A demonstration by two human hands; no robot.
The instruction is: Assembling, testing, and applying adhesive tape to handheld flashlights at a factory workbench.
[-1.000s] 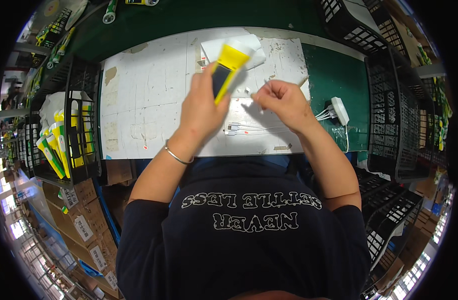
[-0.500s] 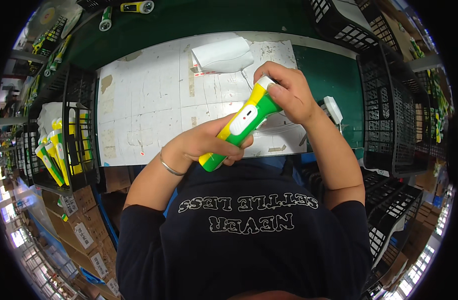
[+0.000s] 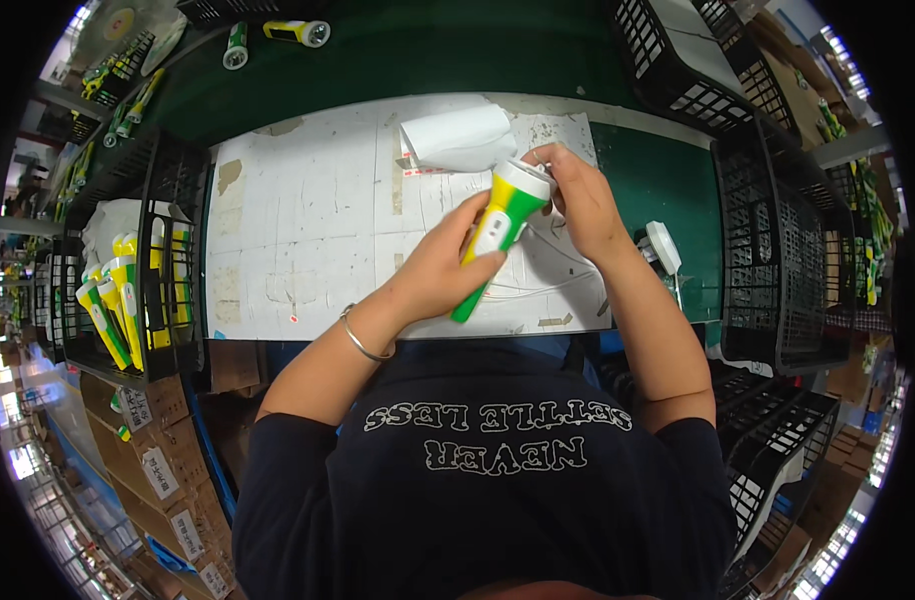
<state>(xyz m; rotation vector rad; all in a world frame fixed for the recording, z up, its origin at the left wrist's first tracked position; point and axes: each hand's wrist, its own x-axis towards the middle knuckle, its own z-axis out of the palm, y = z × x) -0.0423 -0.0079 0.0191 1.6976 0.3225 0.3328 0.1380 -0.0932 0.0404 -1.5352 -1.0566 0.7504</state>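
Two bare hands work at one yellow and green flashlight [image 3: 524,204], which sits tilted in front of me over the white board [image 3: 298,230], its white head up and to the right, its tail down toward my body. My left hand [image 3: 443,265] is closed around the barrel, thumb lying across it just below the white switch plate [image 3: 494,231], which faces up at me. My right hand [image 3: 586,205] is at the head, fingers curled beside the rim; whether they pinch anything small there I cannot tell, since the fingertips are partly hidden. A metal bangle [image 3: 366,335] circles my left wrist. Beyond the flashlight's head, a white rounded piece [image 3: 458,138] lies on the board. White cables [image 3: 553,290] run across the board on the right, passing under my right arm toward a white block [image 3: 663,247] on the green table [image 3: 428,70]. At the far left of that table lie a green flashlight [image 3: 236,46] and, just beside it, a yellow and black one [image 3: 298,33]. To my left, a black crate [image 3: 177,160] holds a bunch of upright yellow, green and white flashlights [image 3: 128,300]; to my right stands another black crate [image 3: 778,250], beside the table's end.
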